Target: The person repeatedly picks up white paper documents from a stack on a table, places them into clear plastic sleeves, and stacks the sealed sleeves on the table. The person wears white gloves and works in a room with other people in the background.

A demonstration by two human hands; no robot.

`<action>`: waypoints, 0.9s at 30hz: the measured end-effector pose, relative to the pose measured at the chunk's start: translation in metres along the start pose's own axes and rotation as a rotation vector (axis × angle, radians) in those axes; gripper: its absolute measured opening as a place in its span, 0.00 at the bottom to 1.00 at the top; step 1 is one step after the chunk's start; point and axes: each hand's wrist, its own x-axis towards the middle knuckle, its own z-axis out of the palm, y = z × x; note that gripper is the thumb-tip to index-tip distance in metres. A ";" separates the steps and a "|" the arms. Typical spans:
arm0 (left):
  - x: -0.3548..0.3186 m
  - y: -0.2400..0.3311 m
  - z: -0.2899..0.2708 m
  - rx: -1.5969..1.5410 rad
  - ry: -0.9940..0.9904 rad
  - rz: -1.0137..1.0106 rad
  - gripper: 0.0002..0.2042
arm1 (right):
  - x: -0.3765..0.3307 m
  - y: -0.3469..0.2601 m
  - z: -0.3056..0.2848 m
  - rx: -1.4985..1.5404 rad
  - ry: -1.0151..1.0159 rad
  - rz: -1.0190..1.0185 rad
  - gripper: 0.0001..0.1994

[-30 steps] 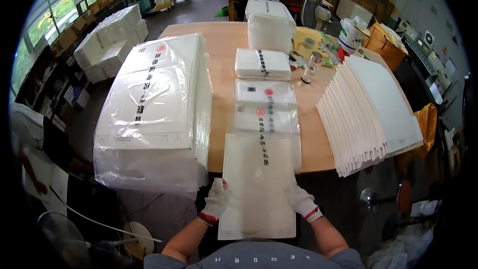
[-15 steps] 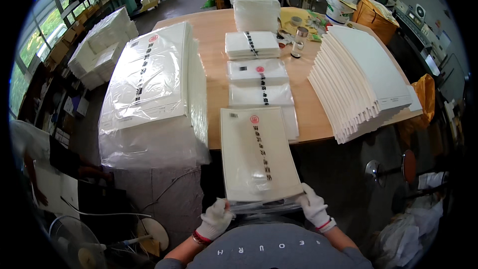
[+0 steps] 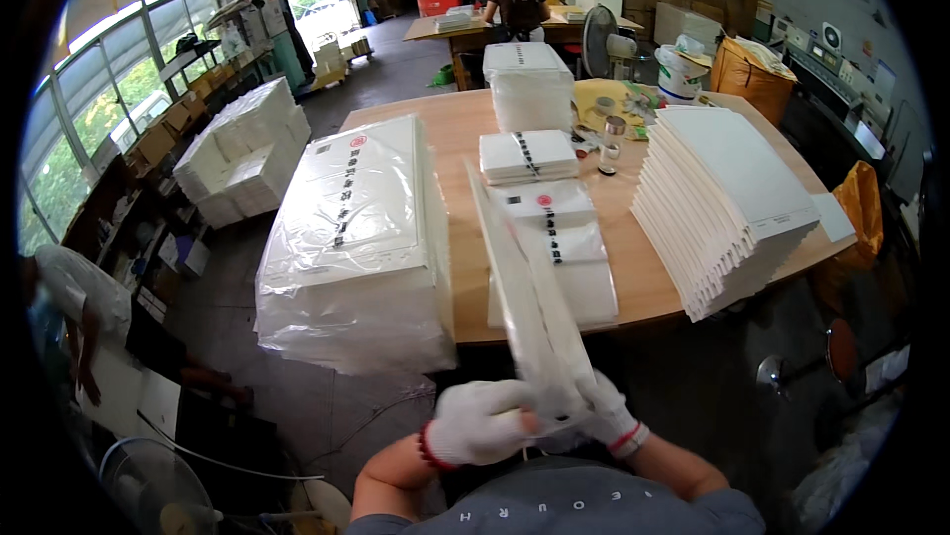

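Observation:
A clear plastic bag with off-white sheets in it (image 3: 539, 337) is tilted up on its side in front of me, its far end over the table edge. My right hand (image 3: 612, 418), in a white knit glove, grips its near end from the right. My left hand (image 3: 482, 422), gloved alike with a bare fingertip showing, is closed at the bag's near left corner; motion blurs its fingers. Behind the bag lie flat plastic bags (image 3: 579, 228) with a red seal and black print. A tall stack of bagged sheets (image 3: 361, 208) stands on the left.
On the right of the wooden table (image 3: 455, 164) leans a stack of white folders (image 3: 732, 189). Further back are smaller bag piles (image 3: 527, 154), a glass bottle (image 3: 610, 147) and a fan (image 3: 600, 40). Co-workers are at the far table (image 3: 517, 2) and the left edge.
The bag has gone from lying face up to standing tilted on its side. My left hand has moved right, closer to my right hand. The view has lifted.

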 end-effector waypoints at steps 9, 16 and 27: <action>-0.038 -0.100 -0.143 -0.541 1.235 -0.035 0.05 | 0.122 -0.073 0.166 -0.394 -0.688 -0.005 0.15; -0.150 -0.205 -0.079 -0.435 1.499 -0.456 0.06 | 0.125 -0.007 0.135 -0.226 -0.592 0.034 0.17; 0.059 -0.238 0.195 0.202 0.243 -0.294 0.08 | 0.055 0.023 -0.071 -0.398 0.084 0.349 0.19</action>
